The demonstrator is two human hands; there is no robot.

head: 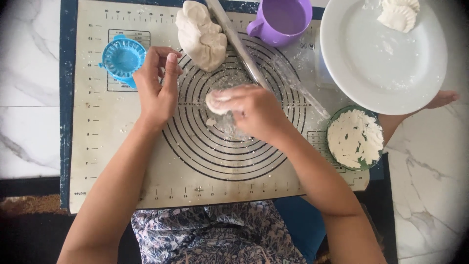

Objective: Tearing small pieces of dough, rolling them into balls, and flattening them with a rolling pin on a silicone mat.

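My right hand (251, 111) holds a small round piece of dough (216, 101) just above the middle of the beige baking mat (112, 146) with dark concentric rings. My left hand (157, 88) hovers beside it with its fingers spread and nothing in it, close to a blue dumpling press (122, 58). A large lump of white dough (201, 35) lies at the mat's far edge, next to a metal rolling pin (239, 46).
A purple cup (282, 20) stands at the back. At the right a white plate (381, 63) carries two shaped dumplings (399, 14). A green bowl of flour (355, 138) sits below it. Marble floor surrounds the mat, and a foot (442, 99) shows at right.
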